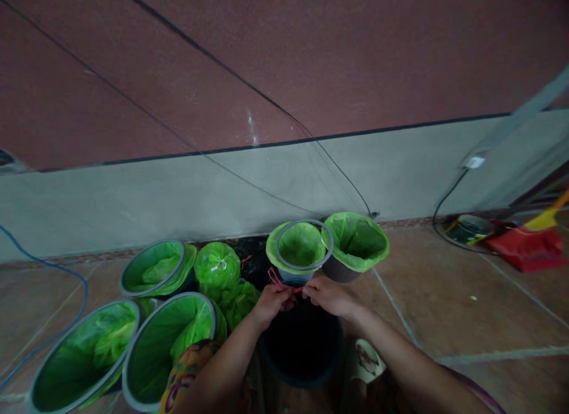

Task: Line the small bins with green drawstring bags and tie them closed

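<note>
My left hand (272,302) and my right hand (329,295) are close together, both pinching a thin red string (275,277). A loop of the string sticks up past my left fingers, and a short stretch runs between the hands. Directly below them stands a dark bin (302,366) between my legs; its inside is too dark to make out. Just beyond my hands is a bin lined with a green bag (302,245), with a grey ring (329,246) lying across its top. Whatever the string goes around is hidden by my fingers.
Several green-lined bins (133,313) stand at the left. Beside them sit a green bag tied with white (217,266) and a black bag (258,257). Another lined bin (353,242) is by the wall. A red dustpan (528,248), cables and a blue hose (84,295) lie around.
</note>
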The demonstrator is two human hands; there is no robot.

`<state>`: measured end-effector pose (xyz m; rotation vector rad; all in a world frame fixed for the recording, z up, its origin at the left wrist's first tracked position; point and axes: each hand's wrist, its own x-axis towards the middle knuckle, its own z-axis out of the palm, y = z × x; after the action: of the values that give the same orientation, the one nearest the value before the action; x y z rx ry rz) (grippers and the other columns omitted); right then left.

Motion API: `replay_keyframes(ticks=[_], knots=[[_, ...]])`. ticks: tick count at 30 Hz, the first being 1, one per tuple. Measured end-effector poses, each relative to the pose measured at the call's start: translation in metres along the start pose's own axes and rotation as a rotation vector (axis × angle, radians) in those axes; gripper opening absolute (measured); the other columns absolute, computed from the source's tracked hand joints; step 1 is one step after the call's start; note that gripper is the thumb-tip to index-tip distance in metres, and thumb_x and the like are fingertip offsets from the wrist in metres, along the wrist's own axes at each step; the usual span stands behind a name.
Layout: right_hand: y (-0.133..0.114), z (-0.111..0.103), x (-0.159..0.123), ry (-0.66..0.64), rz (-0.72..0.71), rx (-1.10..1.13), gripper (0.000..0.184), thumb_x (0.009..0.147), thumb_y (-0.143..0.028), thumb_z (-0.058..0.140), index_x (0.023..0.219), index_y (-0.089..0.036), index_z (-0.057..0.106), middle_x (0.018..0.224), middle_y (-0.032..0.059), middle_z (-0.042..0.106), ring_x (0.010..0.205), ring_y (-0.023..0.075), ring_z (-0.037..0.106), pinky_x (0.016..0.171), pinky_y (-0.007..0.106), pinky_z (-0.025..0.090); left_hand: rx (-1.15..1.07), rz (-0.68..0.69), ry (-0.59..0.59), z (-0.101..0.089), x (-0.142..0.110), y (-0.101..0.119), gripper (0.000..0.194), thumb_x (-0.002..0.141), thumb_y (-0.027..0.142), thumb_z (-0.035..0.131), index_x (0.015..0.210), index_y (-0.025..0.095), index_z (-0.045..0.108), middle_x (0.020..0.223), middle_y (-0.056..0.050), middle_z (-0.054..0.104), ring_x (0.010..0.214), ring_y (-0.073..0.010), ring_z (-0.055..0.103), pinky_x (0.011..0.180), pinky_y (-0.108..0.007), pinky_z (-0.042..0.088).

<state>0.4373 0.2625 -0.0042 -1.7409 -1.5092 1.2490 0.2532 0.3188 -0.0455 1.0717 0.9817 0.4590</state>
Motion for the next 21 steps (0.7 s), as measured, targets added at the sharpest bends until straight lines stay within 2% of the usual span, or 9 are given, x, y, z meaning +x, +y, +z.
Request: replay_keyframes(ticks=[3,6,8,10,12,13,16,19,21], knots=[[0.0,-0.004,-0.006,-0.27,0.006,0.082,0.024,0.083,-0.028,0.054,0.066,-0.02,0.069,0.048,-0.0041,0.053,0.045,0.0086,0.04,0.046,0.022,0.026,-0.007,0.008,0.025,-0.003,-0.001,0.003,0.029,0.066,0.032,0.077,0.085,0.011,0.077,0.071,-0.005,0.07,0.058,-0.0101,0.057,0.063,-0.026,0.045],[0.009,0.002,-0.008,-0.456,0.04,-0.029,0.018,0.075,-0.023,0.061,0.057,-0.021,0.067,0.044,-0.0041,0.054,0.042,0.0089,0.041,0.045,0.022,0.028,0.265,0.138,0.062,-0.004,0.0,0.004,0.011,0.067,0.017,0.068,0.074,0.015,0.076,0.065,-0.001,0.068,0.06,-0.0125,0.058,0.065,-0.027,0.046],[0.014,0.005,-0.004,-0.304,0.049,-0.16,0.018,0.065,-0.012,0.065,0.049,-0.021,0.063,0.044,-0.0033,0.055,0.044,0.0103,0.045,0.049,0.023,0.033,0.514,0.26,0.025,-0.003,-0.001,0.004,0.014,0.069,0.013,0.062,0.07,0.018,0.075,0.068,-0.001,0.07,0.067,-0.015,0.061,0.07,-0.028,0.047],[0.014,0.005,0.005,0.009,-0.016,-0.201,0.021,0.062,-0.003,0.061,0.053,-0.022,0.066,0.055,-0.0006,0.065,0.056,0.0138,0.055,0.06,0.025,0.041,0.711,0.35,-0.02,0.0,-0.002,0.003,0.017,0.075,0.014,0.059,0.073,0.02,0.074,0.072,-0.001,0.071,0.071,-0.0166,0.064,0.072,-0.028,0.047],[0.008,0.004,0.015,0.236,-0.134,-0.115,0.029,0.067,-0.002,0.054,0.067,-0.024,0.073,0.077,0.0022,0.074,0.077,0.018,0.065,0.079,0.029,0.047,0.861,0.396,-0.01,0.003,-0.005,0.002,0.016,0.08,0.018,0.058,0.083,0.021,0.073,0.076,-0.003,0.072,0.072,-0.0183,0.065,0.071,-0.028,0.047],[0.005,0.005,0.019,0.268,-0.189,-0.052,0.032,0.071,-0.003,0.051,0.074,-0.024,0.075,0.085,0.0027,0.076,0.085,0.019,0.066,0.085,0.031,0.047,0.927,0.411,0.012,0.004,-0.006,0.001,0.016,0.08,0.018,0.059,0.09,0.02,0.072,0.079,-0.004,0.073,0.074,-0.0195,0.067,0.071,-0.028,0.047],[-0.001,0.01,0.025,0.128,-0.214,0.078,0.032,0.079,-0.007,0.046,0.082,-0.022,0.074,0.084,0.0018,0.074,0.076,0.0163,0.065,0.077,0.028,0.049,1.054,0.434,0.066,0.007,-0.01,0.003,0.032,0.08,0.016,0.061,0.111,0.019,0.062,0.088,-0.006,0.074,0.081,-0.0218,0.069,0.071,-0.029,0.047],[0.003,0.02,0.024,-0.084,-0.102,0.04,0.027,0.083,-0.008,0.044,0.077,-0.019,0.068,0.067,-0.0012,0.064,0.054,0.0103,0.053,0.057,0.022,0.042,1.111,0.425,0.055,0.007,-0.012,0.007,0.028,0.083,0.014,0.056,0.111,0.02,0.056,0.085,-0.003,0.073,0.079,-0.0189,0.069,0.07,-0.026,0.047],[0.009,0.025,0.023,-0.13,-0.075,-0.021,0.026,0.087,-0.01,0.044,0.072,-0.018,0.063,0.061,-0.0027,0.058,0.05,0.008,0.048,0.053,0.02,0.038,1.176,0.411,0.065,0.007,-0.012,0.008,0.023,0.085,0.013,0.054,0.107,0.02,0.055,0.082,-0.001,0.071,0.077,-0.0177,0.069,0.07,-0.026,0.046]])
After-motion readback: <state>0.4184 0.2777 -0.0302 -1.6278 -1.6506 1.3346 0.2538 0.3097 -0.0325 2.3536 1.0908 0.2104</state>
